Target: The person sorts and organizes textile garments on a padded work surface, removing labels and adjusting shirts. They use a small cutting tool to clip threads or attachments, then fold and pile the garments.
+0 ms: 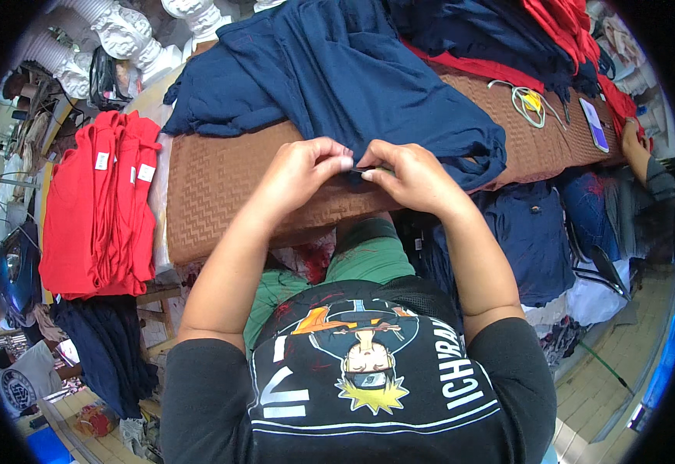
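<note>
A navy blue garment (337,77) lies spread over a brown padded table in front of me, its near edge reaching toward my fingers. My left hand (306,168) is closed in a pinch at that edge, thumb against fingertips. Close beside it, my right hand (408,176) is also closed, thumb and forefinger pressed together. A small dark strip spans the gap between the two pinches, and a yellowish-green bit shows within the right hand. What the right fingers grip is too small to make out.
Folded red garments (101,205) hang over the table's left end. On the brown padded top (213,185) to the right lie a pale cord (531,104) and a phone (594,124). Another person's hand (635,147) touches red cloth at far right. Navy clothes (527,240) hang below.
</note>
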Available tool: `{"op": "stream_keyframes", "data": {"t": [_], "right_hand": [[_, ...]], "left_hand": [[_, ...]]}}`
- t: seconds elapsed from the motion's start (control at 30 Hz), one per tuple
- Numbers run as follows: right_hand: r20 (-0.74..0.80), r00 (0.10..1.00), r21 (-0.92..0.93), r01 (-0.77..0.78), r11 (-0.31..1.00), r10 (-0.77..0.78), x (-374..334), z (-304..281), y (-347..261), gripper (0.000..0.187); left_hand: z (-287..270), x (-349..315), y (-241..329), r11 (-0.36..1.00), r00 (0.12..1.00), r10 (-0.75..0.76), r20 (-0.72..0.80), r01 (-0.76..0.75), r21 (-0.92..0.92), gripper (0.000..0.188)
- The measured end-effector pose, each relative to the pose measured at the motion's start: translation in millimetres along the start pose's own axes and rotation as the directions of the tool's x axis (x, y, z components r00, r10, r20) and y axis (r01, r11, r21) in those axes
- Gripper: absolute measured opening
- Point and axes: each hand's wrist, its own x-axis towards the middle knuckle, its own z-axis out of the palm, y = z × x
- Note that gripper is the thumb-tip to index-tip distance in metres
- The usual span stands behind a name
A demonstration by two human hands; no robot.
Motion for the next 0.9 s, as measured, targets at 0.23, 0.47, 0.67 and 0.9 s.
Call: {"op": "stream_keyframes", "data": {"t": [0.23,0.47,0.67,0.9], "right_hand": [[-0.336,0.939,0.159,-0.016,0.987,0.069,-26.9,-51.0,19.2,0.025],[-0.220,0.975,-0.057,0.022,0.998,-0.034,-10.0,-5.8,12.8,0.032],[-0.492,0.871,0.165,0.075,0.984,0.016,7.6,0.7,24.7,0.010],[-0.419,0.903,0.388,0.084,0.918,0.094,12.9,-23.0,12.7,0.011]], "left_hand": [[-82.4,-38.6,76.5,0.932,0.946,-0.197,0.259,0.099,0.348,0.028],[46.2,-8.1,1.8,0.867,0.963,-0.098,-0.249,0.206,0.454,0.045],[23.3,35.7,14.5,0.980,0.824,0.175,-0.539,-0.095,0.173,0.022],[3.1,0.4,27.6,0.726,0.985,-0.142,0.100,0.172,-0.666,0.029]]}}
